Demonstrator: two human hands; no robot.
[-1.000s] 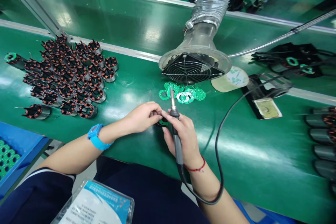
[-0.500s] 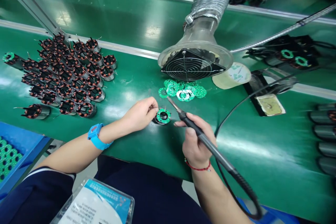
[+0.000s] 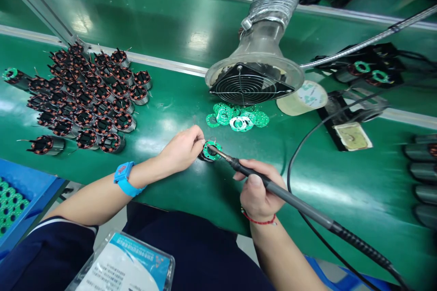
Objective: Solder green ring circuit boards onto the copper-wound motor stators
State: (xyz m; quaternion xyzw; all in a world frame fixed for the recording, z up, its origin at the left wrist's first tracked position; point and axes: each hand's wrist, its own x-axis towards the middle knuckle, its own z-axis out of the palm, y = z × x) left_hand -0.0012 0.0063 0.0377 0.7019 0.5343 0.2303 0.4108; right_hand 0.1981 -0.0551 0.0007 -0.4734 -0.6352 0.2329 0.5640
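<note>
1. Our left hand (image 3: 182, 148) pinches the stator (image 3: 210, 151), which stands at frame centre on the table (image 3: 341, 186).
2. Our right hand (image 3: 257, 191) is closed around the soldering iron (image 3: 300, 207), its tip touching the stator's top.

The left hand (image 3: 182, 148) is lying knuckles up, its fingertips (image 3: 200, 140) pinching together. The right hand (image 3: 257, 191) is curling into a closed, pen-like grip, thumb on top. The left forearm (image 3: 99, 198) and right forearm (image 3: 283, 254) are angling inward, the hands near each other but apart.

Upright green-ringed stator (image 3: 210, 151); black soldering iron (image 3: 300, 205) slanted, tip touching its ring.
</note>
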